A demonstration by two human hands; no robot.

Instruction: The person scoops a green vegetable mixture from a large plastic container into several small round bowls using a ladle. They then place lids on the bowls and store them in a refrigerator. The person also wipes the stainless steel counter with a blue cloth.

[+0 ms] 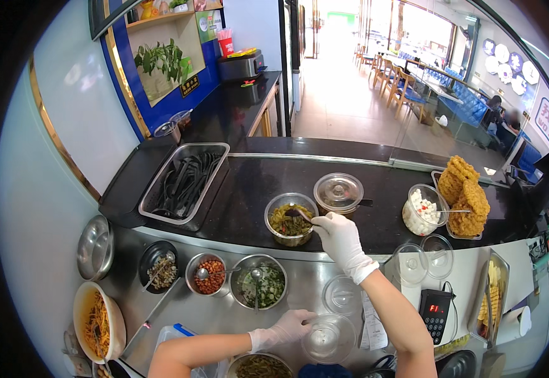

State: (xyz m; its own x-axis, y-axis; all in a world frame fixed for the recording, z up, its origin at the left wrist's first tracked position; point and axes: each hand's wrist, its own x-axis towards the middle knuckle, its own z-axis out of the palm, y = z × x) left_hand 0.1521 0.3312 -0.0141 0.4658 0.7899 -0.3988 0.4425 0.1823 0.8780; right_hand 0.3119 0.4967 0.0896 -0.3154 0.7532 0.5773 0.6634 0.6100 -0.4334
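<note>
My gloved right hand [343, 241] grips a dark spoon [299, 214], whose head rests in chopped pickled greens [284, 224]. The greens fill a clear round tub [289, 241] standing on the black counter. Behind it is a lidded clear tub [338, 189]. Lower down, my gloved left hand [286, 328] pinches the rim of a clear plastic bowl [329, 347], which looks empty. A clear lid [340, 296] lies just beyond that bowl, beside a printed receipt [373, 326].
Steel bowls of peanuts [210, 282] and chopped herbs [267, 290] hold spoons. At the left stand a black bowl [151, 255] and a tub of orange shreds [97, 326]. A pan of black ladles [185, 184], fried cutlets [468, 203] and a keypad device [432, 314] flank the area.
</note>
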